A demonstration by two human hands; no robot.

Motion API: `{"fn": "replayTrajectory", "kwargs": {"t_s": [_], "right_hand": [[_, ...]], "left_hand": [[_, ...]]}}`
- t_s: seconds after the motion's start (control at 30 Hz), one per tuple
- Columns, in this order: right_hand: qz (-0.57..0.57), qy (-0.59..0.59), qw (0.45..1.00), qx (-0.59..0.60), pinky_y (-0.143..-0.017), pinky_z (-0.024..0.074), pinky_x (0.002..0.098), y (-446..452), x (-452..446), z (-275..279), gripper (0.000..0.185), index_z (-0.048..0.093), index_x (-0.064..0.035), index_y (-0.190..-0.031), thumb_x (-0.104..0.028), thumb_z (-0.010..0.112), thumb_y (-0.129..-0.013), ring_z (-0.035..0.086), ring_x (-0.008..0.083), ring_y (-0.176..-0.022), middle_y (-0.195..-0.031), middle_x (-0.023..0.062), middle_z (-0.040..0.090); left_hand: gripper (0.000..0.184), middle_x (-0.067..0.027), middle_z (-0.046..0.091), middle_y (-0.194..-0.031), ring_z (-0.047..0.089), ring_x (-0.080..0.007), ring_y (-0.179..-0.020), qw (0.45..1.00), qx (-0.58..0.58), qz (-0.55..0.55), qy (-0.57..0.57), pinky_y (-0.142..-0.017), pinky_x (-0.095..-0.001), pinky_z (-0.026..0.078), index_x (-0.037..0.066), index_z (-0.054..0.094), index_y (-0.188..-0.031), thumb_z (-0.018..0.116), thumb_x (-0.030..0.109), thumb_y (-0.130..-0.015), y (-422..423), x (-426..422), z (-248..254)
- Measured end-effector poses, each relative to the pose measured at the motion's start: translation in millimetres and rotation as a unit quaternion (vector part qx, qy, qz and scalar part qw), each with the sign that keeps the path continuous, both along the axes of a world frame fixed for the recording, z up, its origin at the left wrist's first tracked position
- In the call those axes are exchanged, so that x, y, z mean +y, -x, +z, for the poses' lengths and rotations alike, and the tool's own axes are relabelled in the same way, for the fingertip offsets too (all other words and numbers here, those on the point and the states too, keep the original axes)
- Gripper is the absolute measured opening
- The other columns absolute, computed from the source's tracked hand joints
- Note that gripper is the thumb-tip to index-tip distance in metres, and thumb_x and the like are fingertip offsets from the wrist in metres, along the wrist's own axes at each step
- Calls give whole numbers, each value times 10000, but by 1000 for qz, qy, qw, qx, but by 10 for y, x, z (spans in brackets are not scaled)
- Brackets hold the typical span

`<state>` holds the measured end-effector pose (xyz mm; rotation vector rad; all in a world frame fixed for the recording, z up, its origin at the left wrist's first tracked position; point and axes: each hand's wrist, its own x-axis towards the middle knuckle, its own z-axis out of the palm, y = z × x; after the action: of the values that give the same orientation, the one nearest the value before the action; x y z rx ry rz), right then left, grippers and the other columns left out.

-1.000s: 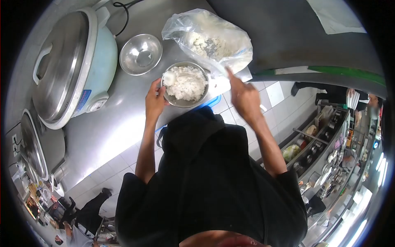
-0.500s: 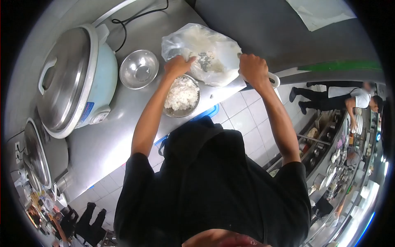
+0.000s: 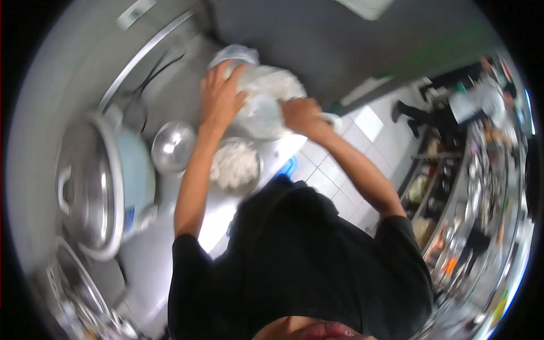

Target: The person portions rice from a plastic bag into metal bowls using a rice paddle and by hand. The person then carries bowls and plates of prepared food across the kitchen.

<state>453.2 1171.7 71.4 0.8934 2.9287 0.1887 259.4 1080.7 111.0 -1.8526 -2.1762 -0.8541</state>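
Plastic bag (image 3: 264, 113), left forearm (image 3: 196, 180) between rice (image 3: 235, 164) and metal bowl (image 3: 173, 148), lidded cooker (image 3: 102, 184)

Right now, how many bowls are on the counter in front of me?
2: a steel bowl beside the cooker, and a rice bowl on the near side of the bag. The bag may hide others.

White rice (image 3: 235, 165), whitish bag (image 3: 277, 80), silvery bowl (image 3: 172, 148), pale blue cooker (image 3: 139, 170), silvery-grey lid (image 3: 89, 181), black shirt (image 3: 300, 266)

Blurred hands (image 3: 221, 101), indistinct plastic bag (image 3: 277, 82), pale sheet (image 3: 368, 7) cut off by the top edge
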Motion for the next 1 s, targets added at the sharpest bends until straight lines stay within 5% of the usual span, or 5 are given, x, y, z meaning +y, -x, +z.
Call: {"fn": "replayTrajectory", "kwargs": {"t_s": [0.17, 0.33, 0.63, 0.73, 1.0], "right_hand": [[-159, 20, 985, -64, -544, 486, 443, 138, 98, -488, 192, 728, -81, -842, -164, 598, -729, 677, 247, -788, -889, 138, 701], [-188, 243, 949, -67, -765, 511, 420, 44, 283, -100, 358, 655, -61, -1076, -185, 621, -742, 649, 282, -978, -1076, 129, 660], [-243, 450, 854, 98, -593, 544, 387, 410, 286, -339, 231, 707, 18, -851, -70, 583, -678, 686, 239, -660, -853, 155, 692], [-128, 352, 922, 104, -622, 514, 461, 660, 277, -594, 208, 695, 13, -626, -39, 638, -433, 661, 363, -737, -756, 229, 666], [-180, 351, 873, 285, -645, 532, 445, 879, -44, -1048, 193, 682, 23, -690, -89, 656, -534, 663, 382, -790, -787, 248, 662]], "left_hand": [[755, -162, 513, -1276, 479, -321, -1176, 992, 14, -44, -119, -994, -398, 378, 55, 464, -1315, 820, 192, -663, 443, 462, -501], [313, -141, 567, -1109, 570, -243, -999, 725, -573, 165, -346, -840, -364, 462, 19, 523, -1150, 440, 242, -946, 902, 657, -774], [444, -166, 464, -1288, 446, -309, -1200, 944, -286, -93, 138, -1012, -403, 357, 27, 439, -1305, 420, 278, -940, 1362, 1104, -2580], [474, -172, 431, -1332, 413, -313, -1239, 948, -231, -132, 174, -1042, -407, 327, 28, 412, -1334, 431, 285, -936, 1468, 1121, -2819], [569, -179, 350, -1433, 341, -304, -1326, 966, -205, -148, 59, -1109, -415, 273, 28, 333, -1406, 417, 357, -948, 1513, 1204, -3399]]}}
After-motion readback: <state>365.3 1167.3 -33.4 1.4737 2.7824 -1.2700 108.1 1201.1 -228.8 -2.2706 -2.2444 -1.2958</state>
